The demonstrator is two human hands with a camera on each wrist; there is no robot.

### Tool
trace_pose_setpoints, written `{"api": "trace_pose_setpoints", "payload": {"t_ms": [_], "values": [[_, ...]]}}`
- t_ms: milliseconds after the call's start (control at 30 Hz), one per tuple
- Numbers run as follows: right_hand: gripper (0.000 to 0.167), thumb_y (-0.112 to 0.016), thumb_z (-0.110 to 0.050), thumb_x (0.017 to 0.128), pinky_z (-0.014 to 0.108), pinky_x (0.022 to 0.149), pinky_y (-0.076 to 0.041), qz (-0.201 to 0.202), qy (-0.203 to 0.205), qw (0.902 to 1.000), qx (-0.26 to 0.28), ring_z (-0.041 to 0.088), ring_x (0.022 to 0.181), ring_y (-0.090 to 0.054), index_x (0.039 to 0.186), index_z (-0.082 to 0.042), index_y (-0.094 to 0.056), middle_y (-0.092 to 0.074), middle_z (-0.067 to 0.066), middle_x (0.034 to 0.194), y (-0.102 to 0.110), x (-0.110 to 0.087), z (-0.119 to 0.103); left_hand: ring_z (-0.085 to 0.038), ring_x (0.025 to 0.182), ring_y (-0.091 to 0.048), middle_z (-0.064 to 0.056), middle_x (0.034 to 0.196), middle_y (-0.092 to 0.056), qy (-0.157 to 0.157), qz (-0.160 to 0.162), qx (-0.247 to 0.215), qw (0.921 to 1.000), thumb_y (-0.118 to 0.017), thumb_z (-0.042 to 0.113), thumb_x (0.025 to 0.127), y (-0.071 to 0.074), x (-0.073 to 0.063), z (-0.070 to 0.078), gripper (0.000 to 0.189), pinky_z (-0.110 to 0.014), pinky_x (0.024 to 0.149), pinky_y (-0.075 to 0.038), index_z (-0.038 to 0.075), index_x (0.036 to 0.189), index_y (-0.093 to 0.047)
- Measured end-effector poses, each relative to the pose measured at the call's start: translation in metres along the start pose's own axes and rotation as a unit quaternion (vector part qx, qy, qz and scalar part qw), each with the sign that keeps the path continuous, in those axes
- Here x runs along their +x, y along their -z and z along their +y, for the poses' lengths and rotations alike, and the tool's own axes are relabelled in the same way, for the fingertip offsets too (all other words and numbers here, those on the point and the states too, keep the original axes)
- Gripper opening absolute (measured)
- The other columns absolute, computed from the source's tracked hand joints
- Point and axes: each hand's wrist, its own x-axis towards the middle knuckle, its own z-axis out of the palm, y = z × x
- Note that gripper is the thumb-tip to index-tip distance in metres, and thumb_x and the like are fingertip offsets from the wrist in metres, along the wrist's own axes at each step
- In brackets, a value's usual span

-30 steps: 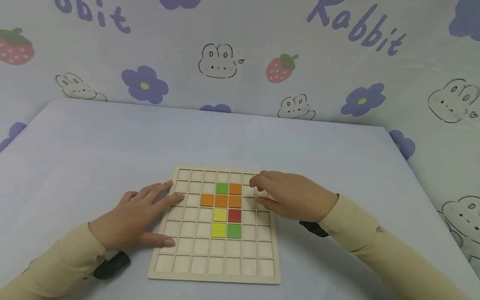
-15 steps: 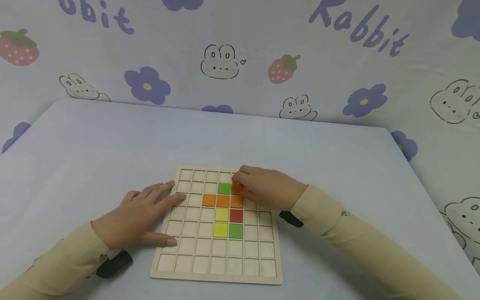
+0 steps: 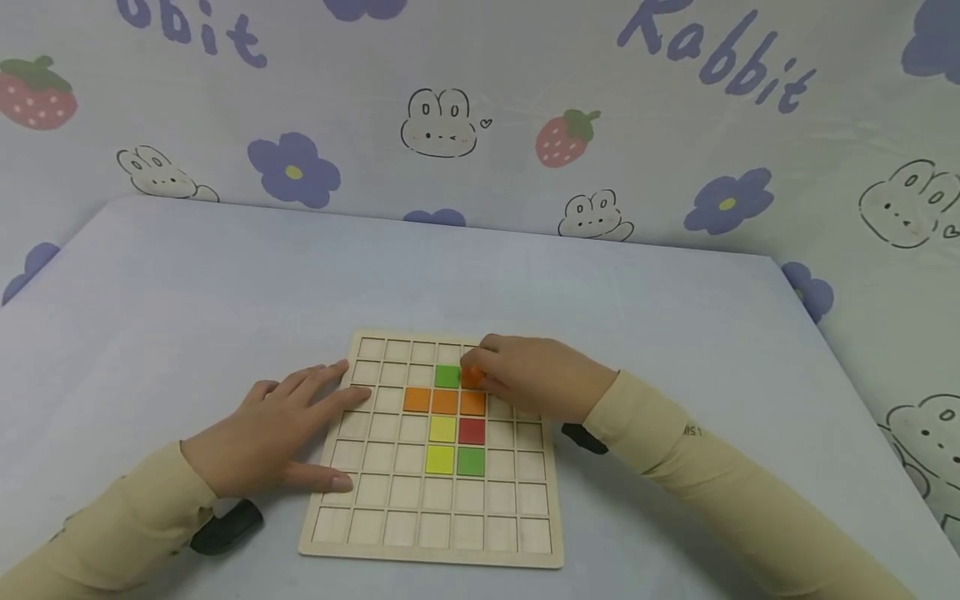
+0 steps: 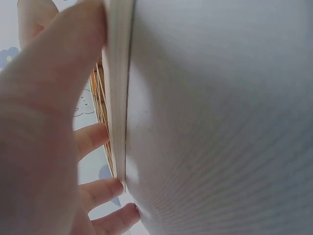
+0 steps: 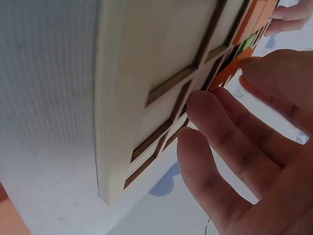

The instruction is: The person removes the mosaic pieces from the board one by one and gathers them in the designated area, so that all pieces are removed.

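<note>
White tabletop (image 3: 450, 275), gridded board (image 3: 438, 494) partly under both hands (image 3: 258, 440) (image 3: 543, 377)

The grid board (image 3: 435, 531) lies flat on the desk (image 3: 225, 275), about midway between the left and right edges and well apart from the far one, behind which hangs a backdrop (image 3: 510, 50). From here I see the seated tiles (image 3: 445, 402) clustered around the board's centre: one in the second row from the far edge, then three, two and two coming nearer. The left hand (image 3: 262, 433) lies over the left rim; the right hand (image 3: 536, 375) reaches over the right, pinching a tilted tile (image 5: 231, 69) just right of that lone one.
</note>
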Motion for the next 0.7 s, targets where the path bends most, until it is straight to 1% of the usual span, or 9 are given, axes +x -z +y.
{"api": "trace_pose_setpoints", "payload": {"t_ms": [133,300,500,600,700], "values": [[0.019,-0.055,-0.019,0.098,0.027,0.078,-0.052,0.016,0.035,0.9992,-0.013,0.011,0.085,-0.06,0.115,-0.024,-0.06,-0.062,-0.003,0.105,-0.0014,-0.0003,0.0013,-0.038,0.136,-0.033,-0.017,0.154,-0.029,-0.002,0.001,0.001,1.0,-0.047,0.081,0.074,-0.0001,-0.0001,-0.0001,0.093,-0.062,0.094,-0.034,0.024,0.147,-0.035],[0.026,-0.062,-0.015,0.093,0.027,0.077,-0.053,0.016,0.069,0.997,-0.029,0.012,0.084,-0.06,0.116,-0.028,-0.062,-0.061,0.0,0.107,-0.0005,-0.0012,0.0039,-0.038,0.136,-0.033,-0.017,0.154,-0.028,0.0,0.0,0.002,1.0,-0.048,0.081,0.074,0.0,-0.0001,-0.0005,0.093,-0.061,0.093,-0.034,0.024,0.146,-0.036],[0.031,-0.065,-0.015,0.092,0.029,0.083,-0.053,0.0,0.063,0.9979,-0.014,0.014,0.092,-0.063,0.118,-0.031,-0.062,-0.061,0.0,0.115,0.0016,-0.0027,0.0047,-0.038,0.136,-0.034,-0.017,0.153,-0.029,0.0,0.002,0.003,1.0,-0.048,0.082,0.074,-0.0002,0.0002,-0.0011,0.093,-0.061,0.093,-0.034,0.024,0.146,-0.036],[0.029,-0.064,-0.014,0.093,0.028,0.083,-0.052,0.002,0.068,0.9976,-0.007,0.014,0.091,-0.063,0.118,-0.028,-0.061,-0.061,0.0,0.114,0.002,-0.0035,0.0051,-0.037,0.136,-0.034,-0.017,0.153,-0.03,-0.001,0.002,0.001,1.0,-0.048,0.082,0.074,-0.0002,0.0005,-0.001,0.093,-0.061,0.093,-0.034,0.024,0.146,-0.036],[0.027,-0.063,-0.013,0.093,0.027,0.082,-0.052,0.012,0.076,0.997,0.006,0.013,0.09,-0.062,0.117,-0.024,-0.059,-0.061,-0.001,0.112,0.0013,-0.004,0.0062,-0.037,0.136,-0.034,-0.017,0.153,-0.03,0.0,0.0,0.002,1.0,-0.047,0.082,0.074,-0.0001,0.0009,-0.0009,0.093,-0.061,0.093,-0.034,0.024,0.146,-0.036]]}}
